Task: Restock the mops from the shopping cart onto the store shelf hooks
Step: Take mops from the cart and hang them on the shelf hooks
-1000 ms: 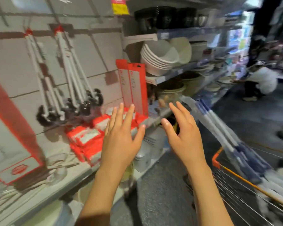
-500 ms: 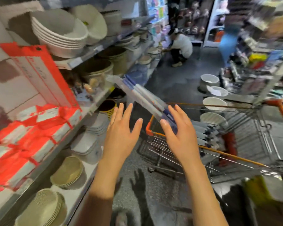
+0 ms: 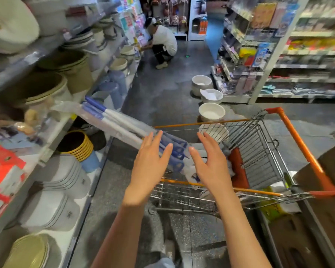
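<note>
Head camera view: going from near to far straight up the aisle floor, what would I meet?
Left hand and right hand → shopping cart holding wrapped mops → white tubs on the floor → crouching person.

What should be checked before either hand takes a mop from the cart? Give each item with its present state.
1. Left hand free: ok, fingers straight, holding nothing.
2. Right hand free: ok, open, holding nothing.
3. Mops within reach: ok, the wrapped bundle leans out of the shopping cart just beyond both hands.
4. Handles clear of the shelf: cannot tell, their tips end near its edge.
5. Free hook for hanging: cannot tell, none in view.
6. Aisle clear: ok nearby; a crouching person is far down it.
</note>
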`<state>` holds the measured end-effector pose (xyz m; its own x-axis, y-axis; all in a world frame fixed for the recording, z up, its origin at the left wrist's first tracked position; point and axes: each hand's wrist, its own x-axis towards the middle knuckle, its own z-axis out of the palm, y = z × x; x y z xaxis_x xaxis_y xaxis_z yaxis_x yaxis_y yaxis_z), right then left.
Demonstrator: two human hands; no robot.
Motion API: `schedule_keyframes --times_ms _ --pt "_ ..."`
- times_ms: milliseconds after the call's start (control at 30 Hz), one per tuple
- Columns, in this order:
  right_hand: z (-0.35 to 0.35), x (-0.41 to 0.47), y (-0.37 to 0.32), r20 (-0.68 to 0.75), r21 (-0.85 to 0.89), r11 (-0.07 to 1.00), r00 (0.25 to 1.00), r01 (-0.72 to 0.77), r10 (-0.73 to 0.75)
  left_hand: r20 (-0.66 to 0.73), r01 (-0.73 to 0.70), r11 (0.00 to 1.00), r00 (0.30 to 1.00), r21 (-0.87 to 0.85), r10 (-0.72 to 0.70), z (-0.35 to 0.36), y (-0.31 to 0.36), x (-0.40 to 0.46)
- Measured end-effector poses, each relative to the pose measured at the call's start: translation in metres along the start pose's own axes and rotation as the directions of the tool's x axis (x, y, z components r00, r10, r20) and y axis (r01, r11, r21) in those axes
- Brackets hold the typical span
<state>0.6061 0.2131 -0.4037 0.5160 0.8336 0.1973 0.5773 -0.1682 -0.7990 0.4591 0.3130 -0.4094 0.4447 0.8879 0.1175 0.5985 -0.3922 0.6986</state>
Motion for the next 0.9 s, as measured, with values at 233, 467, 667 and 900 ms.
schedule_keyframes --times_ms 233,467,667,900 --pt "0.033 0.104 0.047 0.019 -0.019 0.990 0.990 -0.137 0.138 0.151 0.082 0.995 0.986 -0.049 -0.074 0.043 -0.018 0.115" --pt "0.074 0.145 0.107 0.122 0.008 0.954 0.947 -0.300 0.297 0.266 0.322 0.938 0.922 -0.125 -0.281 0.102 -0.063 0.167" --pt "0.106 0.162 0.161 0.226 0.053 0.881 0.865 -0.470 0.448 0.317 0.520 0.837 0.833 -0.172 -0.453 0.147 -0.092 0.177" --pt "0.150 0.175 0.211 0.379 0.204 0.637 0.660 -0.743 0.649 0.349 0.765 0.531 0.640 -0.363 -0.684 0.191 -0.126 0.186"
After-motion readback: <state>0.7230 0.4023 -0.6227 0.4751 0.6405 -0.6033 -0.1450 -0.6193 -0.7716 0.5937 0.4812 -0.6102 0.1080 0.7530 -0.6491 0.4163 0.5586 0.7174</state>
